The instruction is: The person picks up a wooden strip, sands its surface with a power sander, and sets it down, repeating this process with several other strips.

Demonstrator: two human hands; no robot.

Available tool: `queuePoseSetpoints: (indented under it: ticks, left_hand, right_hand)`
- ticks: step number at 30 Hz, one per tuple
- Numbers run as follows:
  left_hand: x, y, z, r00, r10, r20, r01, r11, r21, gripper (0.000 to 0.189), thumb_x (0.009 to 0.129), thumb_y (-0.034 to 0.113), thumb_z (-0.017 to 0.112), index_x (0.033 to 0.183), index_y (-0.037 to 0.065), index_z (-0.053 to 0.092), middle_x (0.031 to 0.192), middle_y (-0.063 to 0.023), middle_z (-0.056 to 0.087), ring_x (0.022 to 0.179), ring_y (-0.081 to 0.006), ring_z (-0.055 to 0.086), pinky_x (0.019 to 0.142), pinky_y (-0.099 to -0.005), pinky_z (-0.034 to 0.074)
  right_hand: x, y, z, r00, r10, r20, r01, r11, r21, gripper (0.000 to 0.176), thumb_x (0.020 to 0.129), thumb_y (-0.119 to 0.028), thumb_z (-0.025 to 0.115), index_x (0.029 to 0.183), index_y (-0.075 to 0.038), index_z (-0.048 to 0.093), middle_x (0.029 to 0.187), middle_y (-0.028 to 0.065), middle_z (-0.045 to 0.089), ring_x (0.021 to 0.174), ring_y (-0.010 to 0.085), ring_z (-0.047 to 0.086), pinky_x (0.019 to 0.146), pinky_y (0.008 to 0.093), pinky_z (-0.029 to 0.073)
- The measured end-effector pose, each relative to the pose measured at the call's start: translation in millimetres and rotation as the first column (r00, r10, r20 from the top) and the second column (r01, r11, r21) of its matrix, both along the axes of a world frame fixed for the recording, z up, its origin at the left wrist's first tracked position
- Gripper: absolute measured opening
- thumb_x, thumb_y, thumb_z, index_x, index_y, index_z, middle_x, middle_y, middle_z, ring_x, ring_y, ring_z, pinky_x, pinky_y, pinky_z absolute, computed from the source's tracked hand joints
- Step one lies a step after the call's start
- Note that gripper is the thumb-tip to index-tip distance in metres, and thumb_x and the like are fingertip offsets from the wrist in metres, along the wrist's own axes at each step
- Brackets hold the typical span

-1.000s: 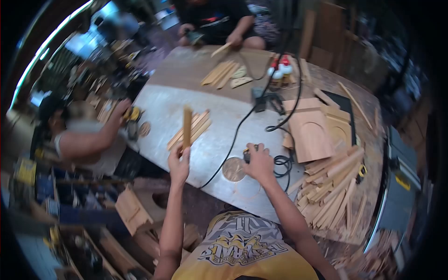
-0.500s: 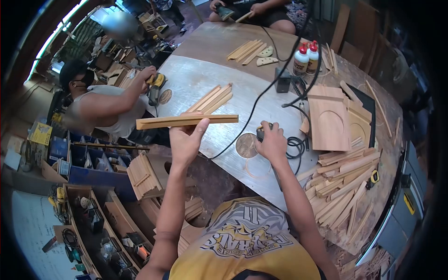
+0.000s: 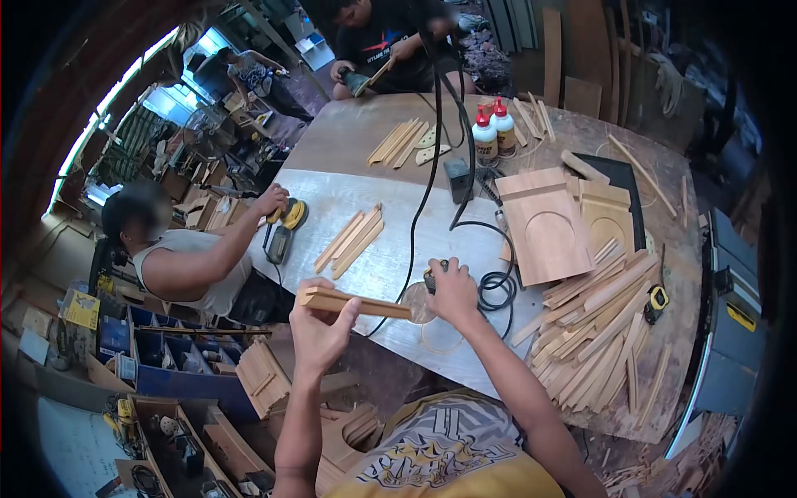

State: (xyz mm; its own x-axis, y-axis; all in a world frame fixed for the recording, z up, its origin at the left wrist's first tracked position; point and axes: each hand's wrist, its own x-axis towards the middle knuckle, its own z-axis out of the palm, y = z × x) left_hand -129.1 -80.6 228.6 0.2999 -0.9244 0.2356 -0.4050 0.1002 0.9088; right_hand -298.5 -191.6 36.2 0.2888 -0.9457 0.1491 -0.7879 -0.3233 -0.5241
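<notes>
The cluttered workshop surrounds a wooden counter (image 3: 332,137) topped partly by a dull metal sheet (image 3: 397,207). At six o'clock, the wearer's yellow-and-grey shirt (image 3: 440,456) bears stylised lettering, too distorted to read. A co-worker's black shirt (image 3: 375,43) at twelve has small, illegible print. The hands are apart: the left hand (image 3: 322,332) clamps a grooved wooden strip (image 3: 357,304) near the counter's near edge; the right hand (image 3: 454,292) grips a dark-and-yellow tool (image 3: 433,272). At one o'clock, red-capped bottles (image 3: 485,141) carry labels, "WOOD" partly legible.
</notes>
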Motion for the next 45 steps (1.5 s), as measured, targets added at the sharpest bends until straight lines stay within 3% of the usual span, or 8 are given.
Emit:
queuePoseSetpoints:
  ticks: [13,19,23,25,27,30,34,45]
  left_hand:
    - [12,143,-192,0.897,0.42,-0.136,-0.328,0.842,0.428,0.022,0.084,0.002,0.081,0.098,0.001,0.065,0.082,-0.0078,0.068,0.071,-0.0144,0.067,0.066,-0.0275,0.057]
    - [2,188,-240,0.388,0.744,-0.544,-0.582,0.655,0.482,0.037,0.085,-0.004,0.078,0.112,0.001,0.052,0.088,-0.013,0.067,0.069,-0.0214,0.071,0.058,-0.0285,0.061]
    - [19,195,-256,0.149,0.622,-0.769,-0.633,0.658,0.409,0.026,0.093,-0.003,0.068,0.111,0.001,0.05,0.092,-0.0127,0.066,0.073,-0.0244,0.073,0.073,-0.0306,0.065]
    - [24,201,-264,0.198,0.652,-0.732,-0.635,0.654,0.412,0.019,0.095,-0.004,0.062,0.111,0.001,0.052,0.089,-0.0122,0.067,0.075,-0.0215,0.072,0.073,-0.0277,0.062]
    - [40,219,-296,0.689,0.564,-0.455,-0.403,0.82,0.407,0.014,0.095,-0.003,0.06,0.108,0.0,0.056,0.086,-0.0116,0.068,0.077,-0.0187,0.071,0.069,-0.026,0.059]
    - [39,210,-279,0.935,0.354,0.009,-0.305,0.793,0.528,0.028,0.095,0.011,0.061,0.121,0.0,0.057,0.088,-0.014,0.07,0.079,-0.0261,0.07,0.075,-0.0369,0.056]
    - [37,180,-280,0.979,0.104,0.178,-0.174,0.879,0.444,0.032,0.101,0.022,0.051,0.122,-0.001,0.057,0.095,-0.0242,0.069,0.091,-0.0473,0.067,0.084,-0.0534,0.052]
    - [49,102,-297,0.937,-0.309,0.162,0.14,0.759,0.636,0.037,0.106,0.033,0.043,0.1,-0.001,0.055,0.095,-0.0314,0.067,0.094,-0.0546,0.062,0.083,-0.0622,0.047]
  right_hand:
    - [-1,-8,7,0.994,0.095,-0.051,-0.094,0.995,0.032,0.062,0.07,-0.027,0.079,0.126,-0.016,0.055,0.112,0.0188,0.054,0.097,0.0403,0.063,0.076,0.0476,0.058]
    - [8,-9,19,0.993,0.057,-0.102,-0.05,0.996,0.068,0.065,0.072,-0.03,0.079,0.131,-0.017,0.055,0.115,0.0196,0.055,0.099,0.0407,0.063,0.076,0.0483,0.058]
    - [13,-8,20,0.989,0.048,-0.143,-0.036,0.996,0.082,0.062,0.075,-0.032,0.077,0.131,-0.017,0.056,0.116,0.02,0.055,0.101,0.0411,0.063,0.078,0.0497,0.057]
    - [16,-7,22,0.989,0.013,-0.145,-0.002,0.997,0.073,0.06,0.075,-0.033,0.076,0.129,-0.017,0.057,0.115,0.0193,0.056,0.101,0.0408,0.063,0.079,0.0502,0.056]
    - [17,-5,22,0.991,0.01,-0.133,-0.003,0.998,0.055,0.06,0.074,-0.032,0.075,0.129,-0.017,0.057,0.115,0.019,0.056,0.101,0.0406,0.063,0.079,0.0503,0.056]
    - [20,-6,24,0.992,-0.004,-0.122,0.01,0.999,0.051,0.06,0.072,-0.031,0.072,0.128,-0.017,0.058,0.115,0.0186,0.056,0.101,0.0402,0.062,0.08,0.0506,0.056]
    - [20,-4,22,0.991,-0.04,-0.13,0.048,0.997,0.061,0.063,0.069,-0.031,0.071,0.129,-0.016,0.057,0.113,0.0188,0.056,0.098,0.0406,0.063,0.078,0.0512,0.056]
    - [23,-2,26,0.979,-0.045,-0.201,0.059,0.996,0.064,0.061,0.073,-0.032,0.076,0.128,-0.019,0.052,0.11,0.0242,0.054,0.083,0.0475,0.067,0.07,0.0547,0.056]
